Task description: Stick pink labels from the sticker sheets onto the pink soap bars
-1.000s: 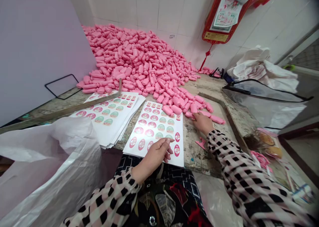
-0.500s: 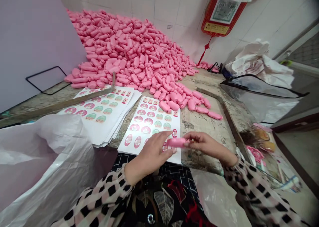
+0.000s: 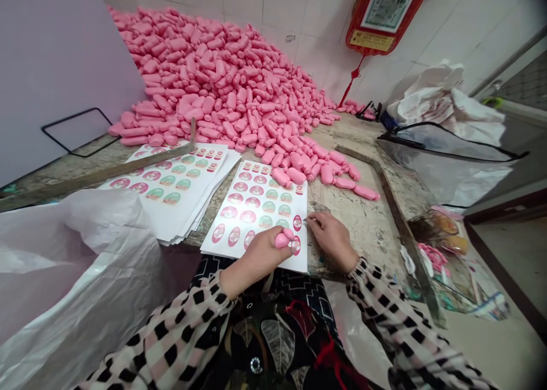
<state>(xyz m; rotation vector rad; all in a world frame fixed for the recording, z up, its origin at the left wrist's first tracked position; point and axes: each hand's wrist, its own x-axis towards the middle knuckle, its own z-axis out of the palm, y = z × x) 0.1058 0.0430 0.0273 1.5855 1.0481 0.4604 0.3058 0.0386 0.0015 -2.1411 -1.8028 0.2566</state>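
My left hand [image 3: 262, 253] is closed around a small pink bottle [image 3: 282, 240], whose end points up out of the fist. It is over the lower right part of a white sheet of stickers [image 3: 217, 246], printed with pink and green labels. My right hand [image 3: 331, 234] has its fingertips pinched together at the sheet's right edge, beside a pink oval sticker [image 3: 297, 223]. Whatever may be between those fingertips is too small to make out. Further left lies a stack of similar sticker sheets [image 3: 175, 224].
A large heap of pink bottles [image 3: 222, 76] fills the back of the worn table, some spilling onto the sheet's top. A metal bar [image 3: 141, 163] lies across the stack and another [image 3: 384, 190] stands right. White plastic bags [image 3: 77, 253] hang front left; a clear black-edged bag [image 3: 448, 162] sits right.
My right hand has let go of the pink bottle and moved down to the sheet's right edge. My left hand has closed around the bottle, which is turned from lying sideways to end-up.
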